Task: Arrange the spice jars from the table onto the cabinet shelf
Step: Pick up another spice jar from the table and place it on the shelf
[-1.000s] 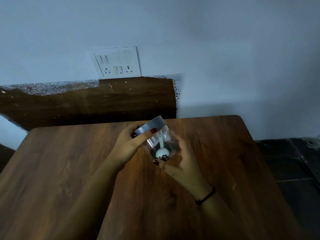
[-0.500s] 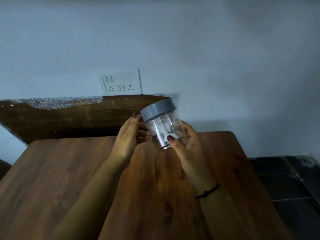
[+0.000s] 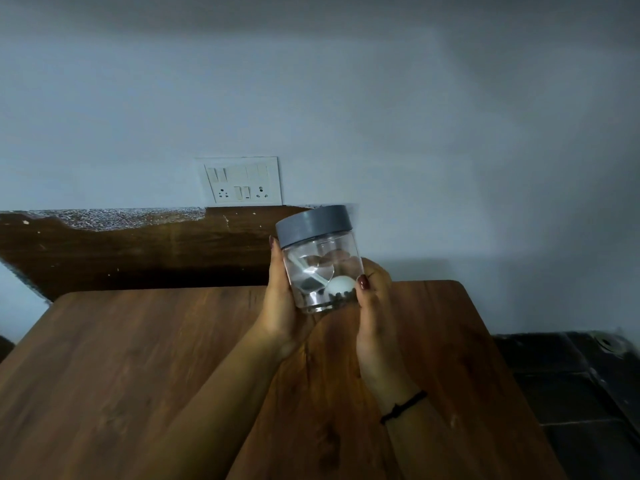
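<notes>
A pale blue-grey wall (image 3: 415, 116) fills the upper half of the frame. Below it, the brown wooden desk (image 3: 104, 375) spreads across the lower half, its far edge against a dark wood panel (image 3: 138, 251) at left centre whose upper rim is chipped and speckled. At the right edge, beside the desk, lies a dark tiled floor (image 3: 571, 375). A white switch plate (image 3: 241, 180) with 2 sockets sits on the wall just above the panel.

2 bare forearms rise from the bottom of the frame to the centre. The left hand (image 3: 282, 306) and right hand (image 3: 375, 299) hold 1 spice jar (image 3: 320, 261) between them, lifted clear of the desk – upright, tilted slightly left. Each hand's grip is closed on the jar's clear body, the left along its left side, the right along its lower right side. The right wrist wears a thin black band (image 3: 403, 407).

The jar has a grey lid (image 3: 313, 224). Inside – a small white spoon (image 3: 341, 284) and a few dark grains at the bottom.
</notes>
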`<move>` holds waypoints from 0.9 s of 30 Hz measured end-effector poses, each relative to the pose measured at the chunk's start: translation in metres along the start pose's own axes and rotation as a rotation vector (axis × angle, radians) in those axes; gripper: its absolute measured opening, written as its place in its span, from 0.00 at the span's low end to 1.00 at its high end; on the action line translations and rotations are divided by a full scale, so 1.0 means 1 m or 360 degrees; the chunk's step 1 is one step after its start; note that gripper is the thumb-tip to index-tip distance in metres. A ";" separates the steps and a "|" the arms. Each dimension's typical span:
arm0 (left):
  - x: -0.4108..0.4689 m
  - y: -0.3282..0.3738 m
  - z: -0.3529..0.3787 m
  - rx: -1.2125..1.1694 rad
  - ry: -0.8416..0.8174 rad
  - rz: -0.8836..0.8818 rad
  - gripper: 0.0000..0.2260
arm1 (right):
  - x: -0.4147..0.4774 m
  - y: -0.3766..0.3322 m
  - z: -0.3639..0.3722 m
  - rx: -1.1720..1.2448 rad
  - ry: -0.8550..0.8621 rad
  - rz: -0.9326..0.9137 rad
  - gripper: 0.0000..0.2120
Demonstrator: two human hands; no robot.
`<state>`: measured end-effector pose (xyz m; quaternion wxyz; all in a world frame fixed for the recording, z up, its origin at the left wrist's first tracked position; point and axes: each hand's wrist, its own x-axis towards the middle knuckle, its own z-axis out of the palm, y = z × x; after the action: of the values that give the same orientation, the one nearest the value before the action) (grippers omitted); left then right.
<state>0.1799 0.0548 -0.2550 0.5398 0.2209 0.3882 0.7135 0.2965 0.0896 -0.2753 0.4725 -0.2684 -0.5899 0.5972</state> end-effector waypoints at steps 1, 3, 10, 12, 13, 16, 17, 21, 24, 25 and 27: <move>0.000 0.000 0.002 -0.0015 0.0001 0.0015 0.37 | 0.000 -0.001 -0.001 -0.0091 0.0026 -0.0055 0.22; 0.001 0.000 0.005 -0.0037 0.0033 0.0039 0.38 | 0.000 -0.002 -0.004 -0.0222 0.0040 -0.0154 0.25; 0.001 0.009 0.012 0.0211 0.0116 0.0144 0.35 | 0.005 -0.010 -0.009 -0.0326 0.0123 -0.0485 0.32; 0.000 0.010 0.013 0.0353 0.0119 0.0180 0.34 | 0.005 -0.013 -0.006 -0.0356 0.0098 -0.0519 0.30; 0.000 0.010 0.014 0.0420 0.0111 0.0202 0.33 | 0.005 -0.014 -0.004 -0.0381 0.0089 -0.0537 0.30; -0.004 0.011 0.016 0.0550 0.0117 0.0233 0.30 | 0.004 -0.017 0.003 -0.0476 0.0123 -0.0580 0.38; -0.005 0.012 0.016 0.0568 0.0123 0.0228 0.30 | 0.004 -0.017 0.004 -0.0510 0.0140 -0.0588 0.40; -0.009 0.015 0.013 0.0678 0.0100 0.0210 0.29 | 0.004 -0.010 0.005 -0.0563 0.0217 -0.0573 0.39; -0.011 0.017 0.011 0.0759 0.0104 0.0216 0.27 | 0.004 -0.008 0.004 -0.0518 0.0248 -0.0547 0.38; -0.011 0.018 0.011 0.0763 0.0109 0.0210 0.28 | 0.003 -0.008 0.004 -0.0490 0.0254 -0.0532 0.37; -0.012 0.019 0.010 0.0747 0.0141 0.0187 0.28 | 0.003 -0.008 0.004 -0.0444 0.0264 -0.0491 0.37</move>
<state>0.1799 0.0450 -0.2328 0.4137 0.3310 0.5531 0.6429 0.2939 0.0890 -0.2664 0.5635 -0.2859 -0.6600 0.4063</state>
